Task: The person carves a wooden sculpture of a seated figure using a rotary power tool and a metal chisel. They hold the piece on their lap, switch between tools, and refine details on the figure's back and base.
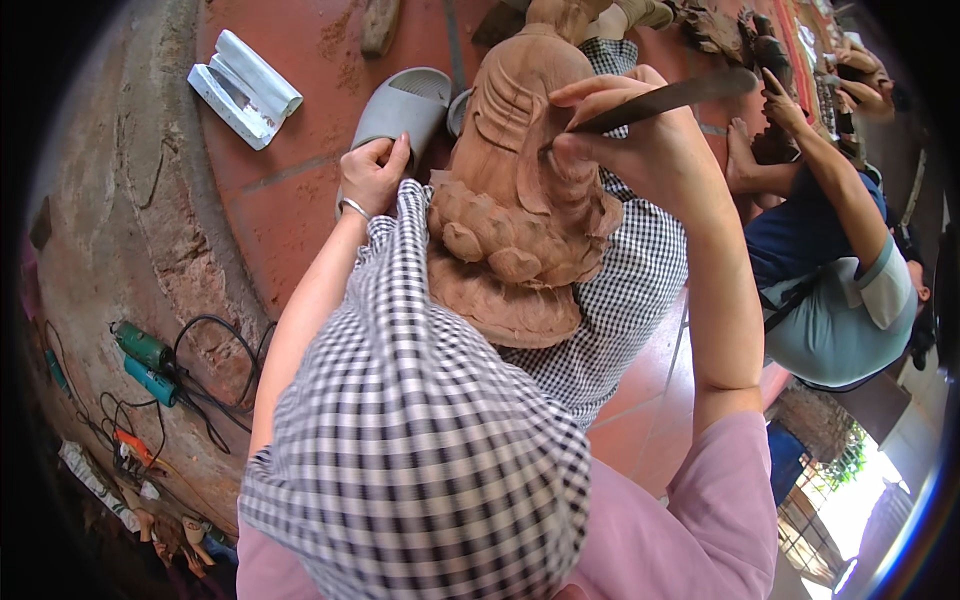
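A reddish-brown carved wooden statue (530, 130), a robed figure on a lotus-petal base, lies tilted across my lap with its base toward me. My right hand (640, 130) is closed on a long, dark, flat blade-like tool (690, 95). One rounded end of it points away to the right. The fingertips are close against the statue's robe and arm folds; whether the tool touches the wood is hidden. My left hand (372, 175) is curled closed at my knee, thumb up, beside a grey slipper (405, 105). What it holds, if anything, does not show.
A white open box (245, 88) lies on the red tiles at upper left. Green power tools (145, 360) with tangled black cords lie on the left. Checked cloth (420, 420) covers my legs. Another person (830, 260) sits close on the right, and a wood piece (380, 25) lies ahead.
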Available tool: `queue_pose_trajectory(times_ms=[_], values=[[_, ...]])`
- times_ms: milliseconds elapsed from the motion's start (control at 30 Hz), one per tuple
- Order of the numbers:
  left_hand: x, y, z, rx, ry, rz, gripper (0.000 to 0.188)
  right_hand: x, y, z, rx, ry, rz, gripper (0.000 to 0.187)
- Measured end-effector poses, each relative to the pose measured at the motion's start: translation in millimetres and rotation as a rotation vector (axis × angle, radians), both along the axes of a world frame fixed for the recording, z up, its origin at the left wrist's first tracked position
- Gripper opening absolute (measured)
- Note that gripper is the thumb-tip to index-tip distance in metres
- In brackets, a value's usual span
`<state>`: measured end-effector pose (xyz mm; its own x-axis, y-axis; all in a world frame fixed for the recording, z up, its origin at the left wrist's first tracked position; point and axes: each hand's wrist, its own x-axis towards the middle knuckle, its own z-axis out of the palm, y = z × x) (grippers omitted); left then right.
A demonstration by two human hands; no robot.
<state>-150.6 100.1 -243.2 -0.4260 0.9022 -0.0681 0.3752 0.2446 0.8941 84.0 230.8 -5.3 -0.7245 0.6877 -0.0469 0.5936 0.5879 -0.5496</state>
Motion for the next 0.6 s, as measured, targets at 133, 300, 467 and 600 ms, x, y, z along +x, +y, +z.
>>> queue_pose_trajectory(times_ms=[133,300,467,600], values=[[3.4,-1.6,-2.5,0.010,-0.045,0.003,0.045,4.5,-1.7,2.9,0.030,0.006,-0.017,0.020],[4.2,-1.9,1.2,0.015,-0.032,-0.008,0.046,-8.3,-5.8,16.7,-0.003,-0.134,-0.038,0.018],[1.3,-6.3,2.2,0.035,-0.009,-0.010,0.042,-3.4,0.4,3.6,-0.465,0.162,-0.309,0.020],[18.9,-9.6,14.4,0.194,-0.104,-0.097,0.027,25.6,-41.7,-20.9,-0.411,0.456,-0.616,0.023]])
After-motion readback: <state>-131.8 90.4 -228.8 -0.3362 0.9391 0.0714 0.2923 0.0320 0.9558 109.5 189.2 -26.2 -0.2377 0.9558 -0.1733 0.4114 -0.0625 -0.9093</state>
